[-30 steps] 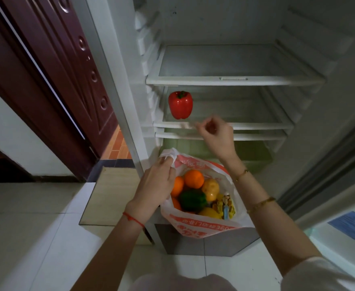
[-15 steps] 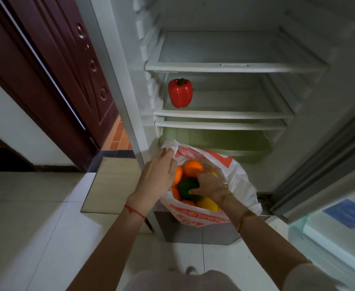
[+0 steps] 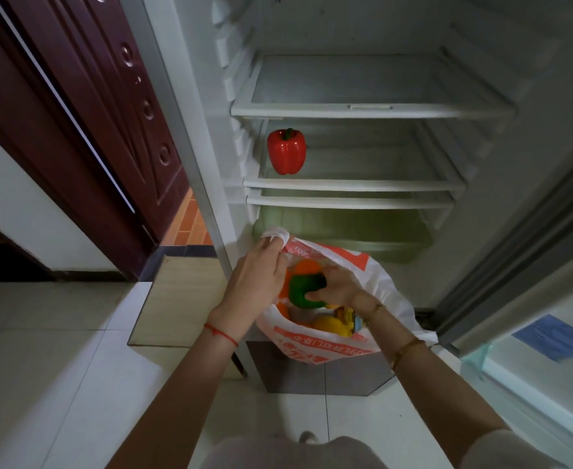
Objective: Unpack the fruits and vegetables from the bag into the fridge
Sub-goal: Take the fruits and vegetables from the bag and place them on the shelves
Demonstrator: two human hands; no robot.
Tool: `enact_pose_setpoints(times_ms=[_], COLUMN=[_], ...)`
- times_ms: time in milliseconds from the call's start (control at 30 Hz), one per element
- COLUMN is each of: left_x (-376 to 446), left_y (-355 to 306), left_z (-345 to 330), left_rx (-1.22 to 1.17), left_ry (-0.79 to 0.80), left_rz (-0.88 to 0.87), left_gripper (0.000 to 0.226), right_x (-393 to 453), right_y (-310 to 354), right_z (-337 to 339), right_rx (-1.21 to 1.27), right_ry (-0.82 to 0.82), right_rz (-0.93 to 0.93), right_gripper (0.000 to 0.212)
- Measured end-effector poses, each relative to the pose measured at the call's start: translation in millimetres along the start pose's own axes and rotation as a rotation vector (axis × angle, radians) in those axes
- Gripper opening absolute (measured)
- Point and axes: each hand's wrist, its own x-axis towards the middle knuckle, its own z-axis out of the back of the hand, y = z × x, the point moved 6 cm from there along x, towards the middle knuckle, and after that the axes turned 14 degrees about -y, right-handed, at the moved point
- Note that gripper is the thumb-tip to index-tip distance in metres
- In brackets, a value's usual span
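A white and orange plastic bag [image 3: 325,350] hangs in front of the open fridge. My left hand [image 3: 256,286] grips its handle at the top left. My right hand [image 3: 341,286] is inside the bag's mouth, closed around a green pepper [image 3: 300,292]. An orange [image 3: 307,265] shows behind the pepper and a yellow fruit [image 3: 331,324] lies below, beside small packets. A red pepper [image 3: 285,151] stands at the left of the fridge's middle shelf [image 3: 363,186].
The top shelf [image 3: 373,111] is bare. A green crisper drawer [image 3: 346,231] sits below the shelves. The fridge door [image 3: 532,333] stands open at the right. A dark red door [image 3: 85,106] and a low wooden step [image 3: 180,299] are at the left.
My right hand came down from the middle shelf into the bag and closed on the green pepper, which now sits higher in the bag's mouth. My left hand kept hold of the handle.
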Motion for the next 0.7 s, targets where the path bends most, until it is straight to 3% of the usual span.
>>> enact_pose_setpoints(times_ms=[133, 233, 300, 467, 700], left_x=[4.0, 5.7, 6.9, 11.5, 16.5], left_y=[-0.6, -1.6, -1.7, 1.4, 4.5], left_z=[1.6, 1.9, 1.8, -2.2, -3.8], left_rx=[0.005, -0.006, -0.013, -0.016, -0.006], left_ry=[0.005, 0.017, 0.010, 0.003, -0.025], left_rz=[-0.020, -0.024, -0.022, -0.009, 0.013], left_gripper=[0.041, 0.043, 0.044, 0.042, 0.043], right_x=[-16.7, -25.3, -24.6, 1.1, 56.2], right_y=[10.9, 12.2, 17.1, 37.1, 55.8], right_z=[53.2, 96.9, 124.2, 176.9, 178.4], right_rx=[0.626, 1.012, 1.168, 0.893, 0.678], right_ry=[0.169, 0.123, 0.004, -0.520, -0.633], right_rz=[-0.037, -0.057, -0.018, 0.050, 0.032], right_gripper=[0.048, 0.064, 0.062, 0.070, 0.072])
